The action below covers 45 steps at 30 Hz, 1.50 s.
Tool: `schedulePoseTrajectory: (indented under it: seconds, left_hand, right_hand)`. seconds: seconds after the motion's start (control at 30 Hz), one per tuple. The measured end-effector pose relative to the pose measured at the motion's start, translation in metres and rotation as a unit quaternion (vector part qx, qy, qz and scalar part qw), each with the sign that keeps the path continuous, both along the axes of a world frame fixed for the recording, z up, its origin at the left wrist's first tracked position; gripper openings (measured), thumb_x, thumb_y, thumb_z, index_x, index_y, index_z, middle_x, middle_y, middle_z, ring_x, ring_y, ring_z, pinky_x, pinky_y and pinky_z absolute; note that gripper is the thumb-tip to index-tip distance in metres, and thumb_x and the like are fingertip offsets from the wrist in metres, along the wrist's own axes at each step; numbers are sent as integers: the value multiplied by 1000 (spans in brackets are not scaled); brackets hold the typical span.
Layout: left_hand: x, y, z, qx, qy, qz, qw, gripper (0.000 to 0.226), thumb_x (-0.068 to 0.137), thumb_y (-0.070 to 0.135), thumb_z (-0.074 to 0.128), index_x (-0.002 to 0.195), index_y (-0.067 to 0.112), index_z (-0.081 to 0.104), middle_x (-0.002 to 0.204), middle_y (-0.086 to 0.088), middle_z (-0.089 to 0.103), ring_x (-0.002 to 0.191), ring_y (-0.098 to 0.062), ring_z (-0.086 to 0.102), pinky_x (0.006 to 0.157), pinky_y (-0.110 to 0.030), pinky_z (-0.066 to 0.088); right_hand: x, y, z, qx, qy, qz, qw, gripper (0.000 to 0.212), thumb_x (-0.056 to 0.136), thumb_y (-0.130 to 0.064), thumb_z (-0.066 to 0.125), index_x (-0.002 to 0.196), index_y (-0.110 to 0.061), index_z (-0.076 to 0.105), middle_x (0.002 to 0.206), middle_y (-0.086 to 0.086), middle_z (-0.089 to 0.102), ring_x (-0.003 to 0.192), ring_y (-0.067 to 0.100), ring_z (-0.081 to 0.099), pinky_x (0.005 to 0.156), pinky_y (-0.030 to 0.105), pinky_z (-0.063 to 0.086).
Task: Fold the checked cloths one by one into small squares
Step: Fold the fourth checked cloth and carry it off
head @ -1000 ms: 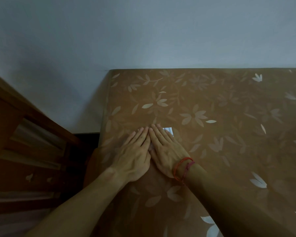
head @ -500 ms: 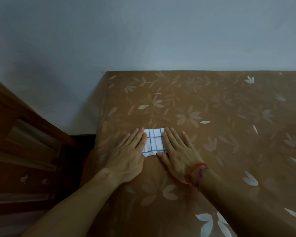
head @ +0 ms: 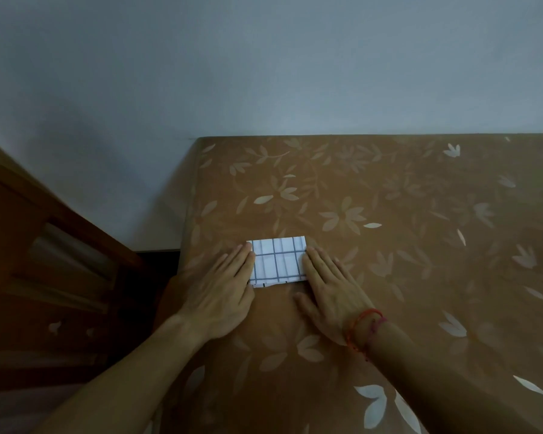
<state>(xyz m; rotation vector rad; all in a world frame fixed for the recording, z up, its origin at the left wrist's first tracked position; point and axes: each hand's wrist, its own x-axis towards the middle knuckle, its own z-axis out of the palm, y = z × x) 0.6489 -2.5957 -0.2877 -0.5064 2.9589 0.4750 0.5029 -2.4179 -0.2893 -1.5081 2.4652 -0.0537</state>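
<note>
Pale grey wall [head: 263, 57] behind. The worktop [head: 404, 233], under a brown cover with a leaf print, butts against it. Dark wooden panelled furniture [head: 44, 277] stands at left. Both hands lie flat and apart, fingers straight. The left hand [head: 223, 296] presses the left edge of the checked cloth [head: 278, 261]; the right hand [head: 332, 296] touches its right edge. The cloth, white with blue lines, lies folded into a small rectangle near the worktop's left side, between the hands. Red string bracelets [head: 362, 327] on the right wrist.
</note>
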Motion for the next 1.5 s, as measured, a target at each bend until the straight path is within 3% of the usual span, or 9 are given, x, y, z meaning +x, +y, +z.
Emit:
schedulePoseTrajectory:
  seconds: [0.07, 0.17, 0.37, 0.43, 0.57, 0.83, 1.17, 1.3, 1.5]
  left_hand:
    - [-3, 7, 13, 51, 46, 74, 995, 58, 99, 38, 24, 152, 16, 15, 160, 1, 14, 144, -9, 14, 117, -22, 12]
    - [-7, 18, 34, 175, 144, 225, 948, 33, 100, 20, 40, 133, 26, 46, 121, 23, 45, 109, 4, 42, 83, -1, 34]
    - [-16, 18, 32, 486, 238, 443, 715, 33, 95, 14, 49, 125, 21, 60, 123, 5, 58, 110, -8, 55, 96, -28, 44]
    - [-17, 22, 38, 536, 247, 428, 684, 26, 96, 6, 43, 107, 17, 64, 108, 3, 59, 105, -9, 55, 92, -25, 45]
    - [-18, 28, 49, 561, 251, 425, 665, 33, 96, 1, 40, 74, 21, 54, 88, 3, 58, 88, -6, 56, 77, -20, 45]
    - [-15, 34, 48, 583, 249, 436, 639, 30, 98, 4, 41, 121, 9, 59, 105, 2, 62, 102, -8, 58, 91, -24, 44]
    - [-21, 29, 53, 586, 244, 420, 649, 33, 98, 3, 38, 90, 24, 62, 92, 6, 61, 92, -3, 57, 82, -18, 42]
    - [-19, 31, 53, 579, 244, 425, 652, 30, 98, 4, 38, 105, 19, 62, 92, 6, 61, 91, -3, 57, 76, -15, 43]
    - [-17, 32, 57, 555, 222, 407, 691, 35, 98, 4, 38, 76, 23, 57, 80, 7, 60, 75, 0, 58, 66, -15, 43]
  right_hand:
    - [-4, -3, 1, -16, -31, -10, 999, 82, 88, -60, 4, 152, -11, 10, 161, 6, 4, 148, 19, -1, 121, 41, 9]
    - [-6, -8, 8, -93, -105, -39, 989, 67, 92, -47, 24, 150, -13, 25, 158, 2, 19, 146, 15, 14, 119, 38, 21]
    - [1, -18, 40, -247, -236, -205, 917, 36, 98, -11, 42, 129, -22, 57, 112, -9, 61, 107, 10, 55, 78, 6, 37]
    - [1, -20, 43, -253, -298, -243, 888, 36, 98, -14, 41, 125, -27, 60, 106, -15, 63, 102, 7, 58, 77, 8, 40]
    - [1, -26, 39, -266, -362, -284, 847, 32, 98, -16, 42, 111, -31, 67, 91, -18, 65, 92, 5, 60, 80, 18, 47]
    - [-4, -39, 34, -268, -394, -332, 814, 29, 96, -21, 46, 97, -4, 70, 100, 19, 69, 99, 34, 63, 89, 48, 51]
    - [-5, -38, 31, -278, -422, -345, 791, 30, 97, -27, 48, 78, -27, 71, 94, 4, 73, 96, 23, 67, 90, 46, 53]
    - [-4, -37, 33, -280, -426, -343, 789, 28, 97, -28, 48, 80, -30, 70, 96, 2, 72, 97, 20, 67, 91, 43, 53]
    - [0, -35, 36, -271, -435, -342, 788, 26, 98, -24, 46, 84, -28, 68, 89, -5, 69, 92, 16, 66, 87, 34, 55]
